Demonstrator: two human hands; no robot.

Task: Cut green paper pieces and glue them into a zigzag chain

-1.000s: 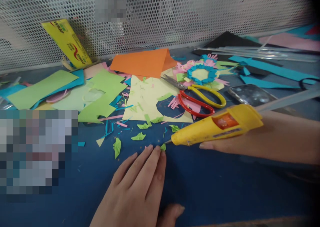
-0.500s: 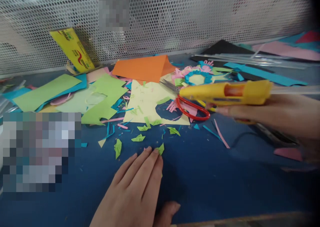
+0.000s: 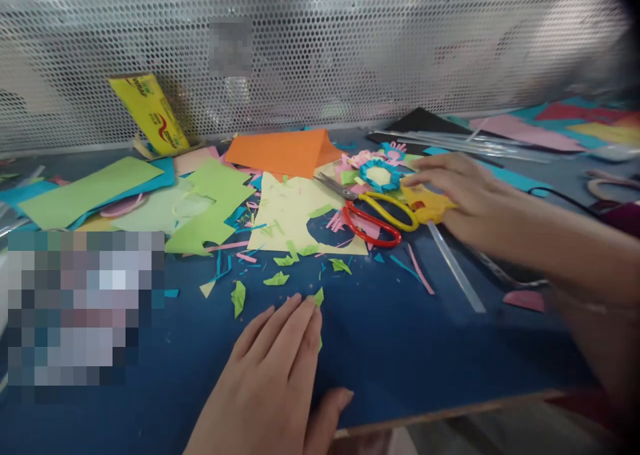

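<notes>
My left hand (image 3: pixel 283 355) lies flat on the blue table, fingers stretched out and thumb apart. Its fingertips rest by a small folded green paper piece (image 3: pixel 318 297); another bit of green shows at the hand's edge. To the right, my right hand (image 3: pixel 463 187) is beside a yellow glue gun (image 3: pixel 431 205), fingers extended over it rather than wrapped round it. A clear glue stick (image 3: pixel 456 268) juts from the gun toward me. Just past the fingertips sits a blue-rimmed paper flower (image 3: pixel 380 176). Scissors (image 3: pixel 373 225) with red and yellow handles lie left of the gun.
Several folded green pieces (image 3: pixel 277 279) and paper scraps are scattered ahead. Behind them are cream paper (image 3: pixel 285 208), folded orange paper (image 3: pixel 275 151), green sheets (image 3: pixel 213 195) and a yellow wrap box (image 3: pixel 150 115). A perforated metal panel (image 3: pixel 325 55) closes off the back. Clear sticks (image 3: pixel 460 141) lie back right.
My right hand has brought the glue gun down onto the table near the scissors, with its glue stick now pointing toward me, and its fingers have loosened. The left hand has stayed put.
</notes>
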